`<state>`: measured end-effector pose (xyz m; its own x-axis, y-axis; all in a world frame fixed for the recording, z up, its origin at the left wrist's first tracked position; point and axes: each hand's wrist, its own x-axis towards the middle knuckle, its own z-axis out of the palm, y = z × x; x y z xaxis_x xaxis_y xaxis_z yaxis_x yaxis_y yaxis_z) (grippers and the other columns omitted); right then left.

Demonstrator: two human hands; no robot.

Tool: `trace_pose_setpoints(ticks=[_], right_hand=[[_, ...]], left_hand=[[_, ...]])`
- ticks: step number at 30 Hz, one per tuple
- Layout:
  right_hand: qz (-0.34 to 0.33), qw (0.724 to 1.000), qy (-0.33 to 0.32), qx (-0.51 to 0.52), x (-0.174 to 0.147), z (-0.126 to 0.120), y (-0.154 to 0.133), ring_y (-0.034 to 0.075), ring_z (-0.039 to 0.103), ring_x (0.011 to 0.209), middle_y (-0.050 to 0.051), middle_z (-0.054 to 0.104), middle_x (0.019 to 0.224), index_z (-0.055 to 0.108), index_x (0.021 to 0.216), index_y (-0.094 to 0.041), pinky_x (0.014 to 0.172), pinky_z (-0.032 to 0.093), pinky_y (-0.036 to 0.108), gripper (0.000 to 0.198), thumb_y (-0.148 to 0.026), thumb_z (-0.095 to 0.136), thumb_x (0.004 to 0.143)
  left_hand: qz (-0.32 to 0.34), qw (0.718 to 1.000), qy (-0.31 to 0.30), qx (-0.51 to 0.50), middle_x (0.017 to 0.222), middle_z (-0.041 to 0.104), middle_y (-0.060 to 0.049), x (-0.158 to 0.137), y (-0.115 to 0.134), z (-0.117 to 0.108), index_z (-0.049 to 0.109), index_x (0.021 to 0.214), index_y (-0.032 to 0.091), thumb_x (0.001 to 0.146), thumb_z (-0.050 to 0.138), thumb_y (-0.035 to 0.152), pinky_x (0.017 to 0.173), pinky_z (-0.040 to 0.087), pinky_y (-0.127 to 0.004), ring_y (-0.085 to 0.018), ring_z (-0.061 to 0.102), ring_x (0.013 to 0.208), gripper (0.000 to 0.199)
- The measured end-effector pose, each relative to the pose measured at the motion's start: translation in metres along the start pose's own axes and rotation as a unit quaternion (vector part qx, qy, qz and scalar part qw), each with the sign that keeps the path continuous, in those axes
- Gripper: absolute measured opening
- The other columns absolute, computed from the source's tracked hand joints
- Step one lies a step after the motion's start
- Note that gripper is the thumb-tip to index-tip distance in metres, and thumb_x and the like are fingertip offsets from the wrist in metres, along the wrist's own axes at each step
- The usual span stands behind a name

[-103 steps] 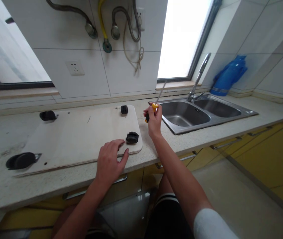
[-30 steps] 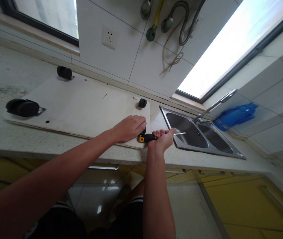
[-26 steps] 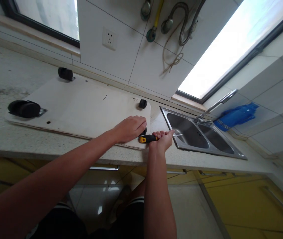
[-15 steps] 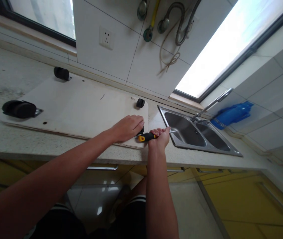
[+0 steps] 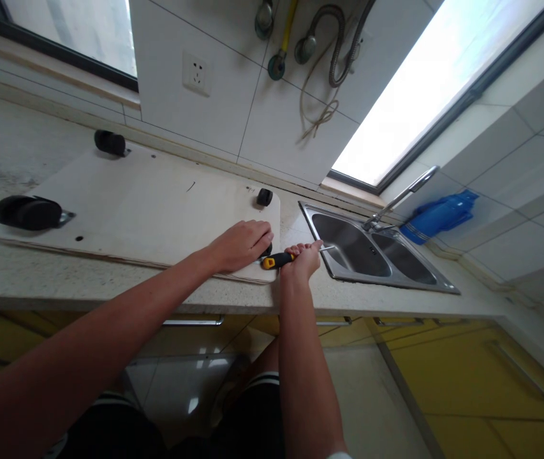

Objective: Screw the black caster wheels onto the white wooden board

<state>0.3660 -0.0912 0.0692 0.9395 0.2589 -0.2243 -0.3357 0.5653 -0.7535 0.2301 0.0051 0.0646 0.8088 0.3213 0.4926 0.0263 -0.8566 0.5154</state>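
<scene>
Now — left hand [image 5: 239, 243] flat over black caster [image 5: 266, 249] on pale board [image 5: 147, 210] | right hand [image 5: 301, 260] clamped on yellow-black screwdriver [image 5: 277, 259]

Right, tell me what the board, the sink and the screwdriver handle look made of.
Board: pale, matt wood, probably plywood; layers show at its front edge. Sink: brushed, reflective metal, likely stainless steel. Screwdriver handle: smooth yellow and black, probably plastic or rubber; mostly hidden in the right hand.
</scene>
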Motion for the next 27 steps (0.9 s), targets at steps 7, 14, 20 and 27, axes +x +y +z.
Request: trace_pose_setpoints(ticks=[7, 14, 20, 27], right_hand=[[-0.099, 0.994, -0.043, 0.009, -0.024, -0.002, -0.009, 0.006, 0.028, 0.04, -0.012, 0.029, 0.051, 0.03, 0.068, -0.026, 0.04, 0.031, 0.018, 0.059, -0.048, 0.045, 0.121], [-0.288, 0.95, -0.122, 0.002, -0.05, -0.004, -0.014, 0.008, 0.03, 0.039, -0.01, 0.028, 0.051, 0.031, 0.066, -0.027, 0.039, 0.03, 0.023, 0.066, -0.066, 0.05, 0.115], [-0.387, 0.874, -0.287, -0.059, -0.057, -0.013, 0.01, 0.01, 0.042, 0.04, -0.006, 0.038, 0.049, 0.042, 0.058, -0.026, 0.044, 0.03, 0.029, 0.069, -0.062, 0.06, 0.113], [-0.447, 0.822, -0.347, -0.069, -0.055, -0.018, 0.012, 0.011, 0.04, 0.043, -0.007, 0.038, 0.053, 0.04, 0.066, -0.028, 0.045, 0.03, 0.03, 0.059, -0.053, 0.054, 0.118]], left_hand=[[-0.007, 1.0, 0.005, -0.015, 0.098, 0.072, -0.008, -0.003, 0.002, -0.001, 0.06, 0.099, 0.024, 0.11, 0.055, 0.048, 0.082, 0.047, -0.041, -0.028, 0.065, 0.088, 0.028], [0.006, 0.999, -0.013, -0.039, 0.098, 0.07, -0.007, -0.003, 0.002, -0.003, 0.059, 0.098, 0.023, 0.116, 0.046, 0.049, 0.083, 0.046, -0.04, -0.026, 0.064, 0.089, 0.034], [0.019, 0.999, 0.004, -0.026, 0.092, 0.067, -0.007, -0.001, 0.003, 0.0, 0.052, 0.092, 0.025, 0.115, 0.042, 0.04, 0.082, 0.046, -0.04, -0.025, 0.06, 0.084, 0.03], [0.013, 0.999, -0.002, -0.034, 0.089, 0.065, -0.006, 0.0, 0.004, -0.002, 0.049, 0.088, 0.026, 0.115, 0.04, 0.04, 0.08, 0.045, -0.04, -0.025, 0.058, 0.081, 0.031]])
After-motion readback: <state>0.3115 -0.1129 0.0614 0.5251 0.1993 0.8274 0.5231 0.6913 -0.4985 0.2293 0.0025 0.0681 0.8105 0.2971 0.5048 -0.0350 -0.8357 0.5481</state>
